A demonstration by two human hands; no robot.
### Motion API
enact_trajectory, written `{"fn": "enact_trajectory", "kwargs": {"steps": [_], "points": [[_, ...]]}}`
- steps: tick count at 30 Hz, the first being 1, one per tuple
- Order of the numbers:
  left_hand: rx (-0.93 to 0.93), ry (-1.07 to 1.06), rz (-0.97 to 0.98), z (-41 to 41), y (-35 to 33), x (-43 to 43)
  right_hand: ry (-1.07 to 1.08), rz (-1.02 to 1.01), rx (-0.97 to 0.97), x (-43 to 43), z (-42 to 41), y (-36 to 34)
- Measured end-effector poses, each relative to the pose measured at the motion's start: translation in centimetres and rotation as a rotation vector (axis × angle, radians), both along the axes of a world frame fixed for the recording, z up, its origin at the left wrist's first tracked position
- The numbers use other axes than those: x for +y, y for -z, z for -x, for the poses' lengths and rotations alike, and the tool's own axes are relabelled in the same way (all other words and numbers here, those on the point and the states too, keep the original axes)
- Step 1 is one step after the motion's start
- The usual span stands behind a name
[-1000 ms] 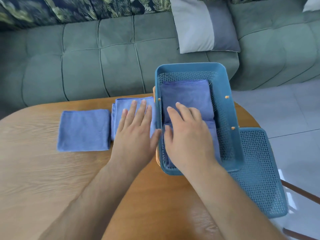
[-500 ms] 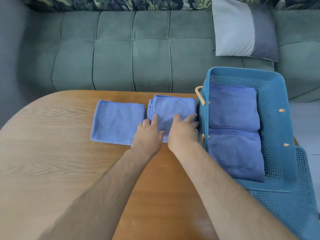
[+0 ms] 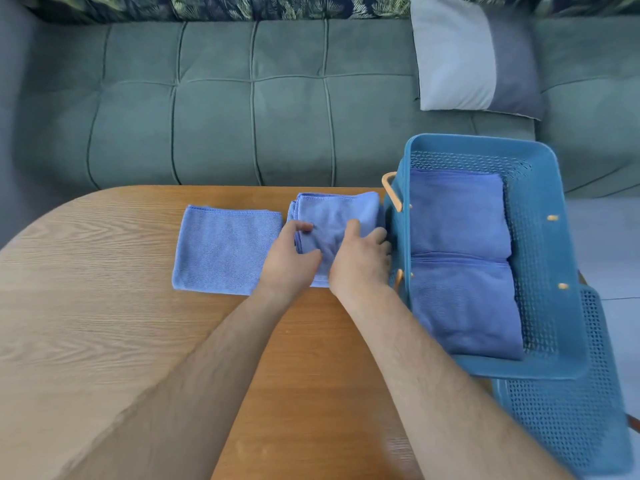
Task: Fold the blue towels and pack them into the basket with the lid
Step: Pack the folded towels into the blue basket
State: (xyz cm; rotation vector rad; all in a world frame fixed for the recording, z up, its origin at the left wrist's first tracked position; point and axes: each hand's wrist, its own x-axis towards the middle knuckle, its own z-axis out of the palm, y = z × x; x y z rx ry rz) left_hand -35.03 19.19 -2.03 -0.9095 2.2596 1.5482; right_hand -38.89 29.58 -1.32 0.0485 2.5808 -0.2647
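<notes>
As spare towel [image 3: 225, 247] lies alongside, your left hand [image 3: 289, 259] and right hand [image 3: 360, 263] pinch folded towel [image 3: 341, 211] beside basket [image 3: 542, 258], fingers [image 3: 304, 226] curled round edges.

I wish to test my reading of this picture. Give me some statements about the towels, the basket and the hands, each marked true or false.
1. The blue plastic mesh basket holds two folded blue towels. True.
2. The left hand and the right hand both hold the folded blue towel beside the basket. True.
3. The perforated blue lid is closed over the basket. False: the basket is open, and the lid lies at its near end.
4. Three folded towels lie on the oval wooden table. False: only two do, the held one and another folded blue towel to its left.
</notes>
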Motion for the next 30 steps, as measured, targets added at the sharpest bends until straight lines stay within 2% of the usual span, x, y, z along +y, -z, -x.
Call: {"fn": "enact_trajectory", "kwargs": {"steps": [5,10,14,18,25,30], "points": [[0.092,-0.090,-0.010,-0.7,-0.8,0.4,-0.070,0.144,0.114,0.4,-0.8,-0.9],[0.223,-0.209,-0.033,-1.1,-4.5,0.6,-0.138,0.316,0.304,1.3,-1.1,-4.7],[0.385,-0.065,0.051,-0.2,-8.7,1.8,-0.147,0.367,0.448,3.6,-0.3,-9.3],[0.463,0.156,0.146,2.3,-10.8,5.2,-0.160,0.297,0.450,8.1,1.1,-12.0],[0.273,0.508,0.343,6.5,-8.5,13.8,-0.048,0.192,0.267,16.7,3.8,-8.9],[0.085,0.571,0.514,8.7,-6.4,16.8,-0.074,0.140,0.203,18.0,5.6,-5.0]]}}
